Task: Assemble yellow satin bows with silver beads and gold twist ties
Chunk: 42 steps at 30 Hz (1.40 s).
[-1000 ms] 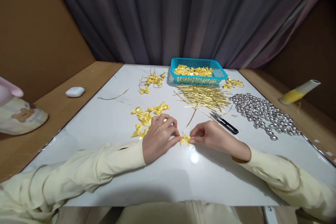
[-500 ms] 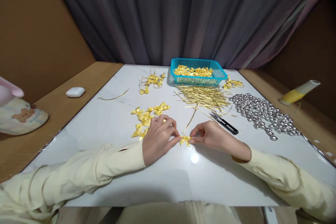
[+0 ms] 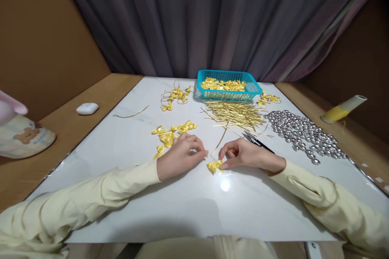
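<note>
Pinching the small glossy yellow ribbon bow (image 3: 214,166) in our right hand (image 3: 243,156), our left hand (image 3: 184,156) just beside, its grip unclear, we expect light, slippery softness, best held by the edges.

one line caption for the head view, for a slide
Right hand pinching a bow, left hand apart from it, gold strands and silver beads nearby

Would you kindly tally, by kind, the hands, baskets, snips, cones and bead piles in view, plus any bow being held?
Hands: 2 (left hand, right hand)
Held bow: 1
Basket: 1
Snips: 1
Cone: 1
Bead pile: 1
Total: 7
</note>
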Available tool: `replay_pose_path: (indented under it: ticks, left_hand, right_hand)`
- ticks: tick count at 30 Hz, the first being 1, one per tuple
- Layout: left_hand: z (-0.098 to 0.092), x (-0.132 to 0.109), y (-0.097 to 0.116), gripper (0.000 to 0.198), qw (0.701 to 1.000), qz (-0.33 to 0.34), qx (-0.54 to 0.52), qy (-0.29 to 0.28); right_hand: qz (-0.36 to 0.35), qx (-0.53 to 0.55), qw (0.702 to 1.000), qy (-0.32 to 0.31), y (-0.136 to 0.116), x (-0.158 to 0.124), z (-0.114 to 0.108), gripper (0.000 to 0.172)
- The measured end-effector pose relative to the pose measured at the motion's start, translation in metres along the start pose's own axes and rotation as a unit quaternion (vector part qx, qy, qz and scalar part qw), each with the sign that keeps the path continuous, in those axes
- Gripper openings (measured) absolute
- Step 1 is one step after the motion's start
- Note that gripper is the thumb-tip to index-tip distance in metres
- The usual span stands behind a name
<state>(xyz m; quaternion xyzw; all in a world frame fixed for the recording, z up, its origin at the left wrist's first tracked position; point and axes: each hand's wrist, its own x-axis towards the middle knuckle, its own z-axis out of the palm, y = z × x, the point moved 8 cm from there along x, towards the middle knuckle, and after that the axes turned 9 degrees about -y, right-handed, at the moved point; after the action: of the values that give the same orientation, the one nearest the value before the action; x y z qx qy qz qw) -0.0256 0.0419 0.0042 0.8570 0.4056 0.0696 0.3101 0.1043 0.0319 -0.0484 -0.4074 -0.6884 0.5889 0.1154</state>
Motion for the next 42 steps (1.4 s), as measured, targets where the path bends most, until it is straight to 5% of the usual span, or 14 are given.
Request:
replay_pose_path:
  ticks: [15,25,31,34,38,42]
  left_hand:
    - [0.019,-0.004,0.012,0.005,0.996,0.073,0.044,-0.024]
    - [-0.029,0.002,-0.009,0.009,0.972,0.012,0.235,-0.005]
    - [-0.075,0.013,-0.037,0.018,0.976,-0.083,0.201,0.004]
    - [-0.088,0.012,-0.039,0.023,0.98,-0.079,0.181,-0.028]
    - [-0.092,0.002,-0.031,0.026,0.973,-0.062,0.21,-0.078]
    - [-0.076,-0.011,-0.03,0.022,0.951,-0.129,0.221,-0.171]
  right_hand:
    - [-0.038,0.058,0.997,-0.019,-0.008,0.002,0.005,0.031]
    - [-0.021,0.076,0.997,0.013,-0.008,-0.001,-0.001,0.031]
    - [-0.017,0.085,0.996,0.028,-0.005,0.0,-0.002,0.03]
    - [-0.021,0.082,0.996,0.027,-0.003,0.001,-0.002,0.032]
    - [-0.028,0.077,0.996,0.021,-0.001,0.001,-0.001,0.032]
    - [-0.028,0.072,0.997,0.017,-0.003,0.0,0.0,0.03]
